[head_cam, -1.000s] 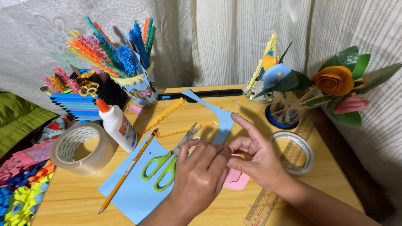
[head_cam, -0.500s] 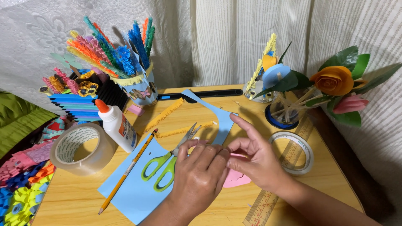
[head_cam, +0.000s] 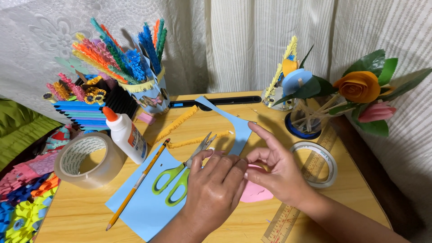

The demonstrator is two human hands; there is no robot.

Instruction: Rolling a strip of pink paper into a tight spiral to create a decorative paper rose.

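Pink paper piece sits pinched between both hands, left hand curled over its near edge, right hand gripping its far side; green-handled scissors lie just left, blades pointing away.

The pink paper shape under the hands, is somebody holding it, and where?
Both hands, left hand and right hand, meet over the flat pink paper shape, fingertips at its upper edge; the exact grip is hidden.

two bare hands, sleeveless forearms
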